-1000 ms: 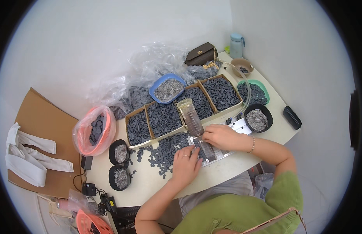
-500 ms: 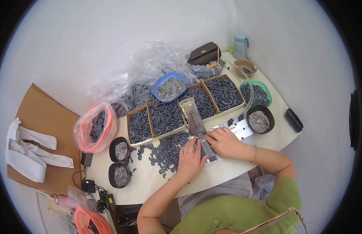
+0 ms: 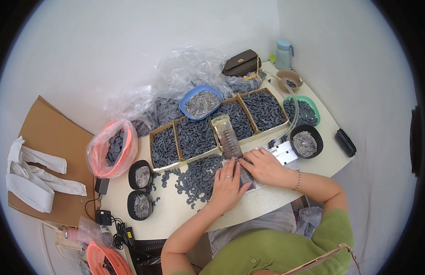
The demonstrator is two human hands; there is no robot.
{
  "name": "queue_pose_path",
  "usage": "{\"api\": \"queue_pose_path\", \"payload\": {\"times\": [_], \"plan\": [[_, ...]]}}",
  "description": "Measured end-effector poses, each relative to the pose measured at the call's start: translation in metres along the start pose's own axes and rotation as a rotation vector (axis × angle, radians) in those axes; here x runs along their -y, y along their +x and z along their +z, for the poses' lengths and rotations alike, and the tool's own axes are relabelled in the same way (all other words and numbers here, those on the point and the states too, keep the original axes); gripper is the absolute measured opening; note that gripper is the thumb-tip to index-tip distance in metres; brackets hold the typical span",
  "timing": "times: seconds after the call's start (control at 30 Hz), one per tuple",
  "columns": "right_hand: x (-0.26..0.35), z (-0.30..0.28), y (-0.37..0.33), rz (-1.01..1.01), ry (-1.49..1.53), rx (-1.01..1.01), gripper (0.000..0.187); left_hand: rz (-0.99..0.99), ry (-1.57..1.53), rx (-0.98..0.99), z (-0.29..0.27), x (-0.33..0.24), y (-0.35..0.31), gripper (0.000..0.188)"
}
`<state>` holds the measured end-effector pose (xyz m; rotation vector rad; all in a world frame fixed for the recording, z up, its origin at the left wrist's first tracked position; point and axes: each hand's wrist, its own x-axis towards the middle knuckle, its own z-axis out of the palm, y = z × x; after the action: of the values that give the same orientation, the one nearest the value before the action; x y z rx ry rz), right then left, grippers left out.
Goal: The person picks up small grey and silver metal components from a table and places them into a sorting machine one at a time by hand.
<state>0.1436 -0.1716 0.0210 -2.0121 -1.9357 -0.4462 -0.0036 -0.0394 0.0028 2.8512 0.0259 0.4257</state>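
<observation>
My left hand lies along the left side of a slotted, see-through track, with its fingers stretched out and its thumb apart. From the right, my right hand reaches over the same track, its fingers bent and pressed together. The fingertips of both hands nearly meet there; anything small beneath them is hidden. A silver metal fixture extends to the right of the track. Beside my left hand, small dark grey plastic parts lie in a loose heap on the table.
Behind the track, a divided cardboard tray holds more grey parts, and a blue basin of metal pins rests on it. Black bowls of pins stand left; another black bowl and a green bowl stand right. A bagged pink basket sits far left.
My left hand has shifted slightly up and right along the track. The right hand's fingers have moved slightly in toward the left fingertips.
</observation>
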Motion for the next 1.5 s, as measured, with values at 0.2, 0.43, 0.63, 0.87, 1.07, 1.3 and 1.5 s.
{"api": "queue_pose_path", "payload": {"times": [0.2, 0.43, 0.63, 0.87, 1.07, 1.3, 1.5], "plan": [[0.007, -0.006, -0.013, -0.008, -0.007, 0.068, 0.038, 0.024, -0.011, 0.042, -0.005, -0.01, -0.013, 0.068], [0.018, -0.015, -0.029, -0.017, 0.02, 0.076, 0.039, -0.03, -0.081, 0.012, -0.014, -0.01, -0.027, 0.066], [0.015, -0.017, -0.027, 0.007, 0.016, 0.023, 0.039, 0.024, -0.094, 0.037, -0.008, -0.007, -0.024, 0.066], [0.001, -0.004, -0.017, -0.02, 0.081, 0.01, 0.033, -0.07, -0.153, 0.083, 0.002, -0.019, -0.023, 0.073], [-0.001, -0.006, -0.015, -0.058, 0.147, 0.008, 0.031, -0.142, -0.209, 0.12, 0.006, -0.034, -0.027, 0.082], [-0.012, -0.002, 0.007, 0.003, 0.336, 0.151, 0.018, -0.179, -0.247, 0.067, -0.003, -0.022, -0.029, 0.078], [-0.016, -0.004, 0.022, 0.01, 0.336, 0.282, 0.019, -0.157, -0.181, 0.073, -0.01, -0.019, -0.029, 0.069]]}}
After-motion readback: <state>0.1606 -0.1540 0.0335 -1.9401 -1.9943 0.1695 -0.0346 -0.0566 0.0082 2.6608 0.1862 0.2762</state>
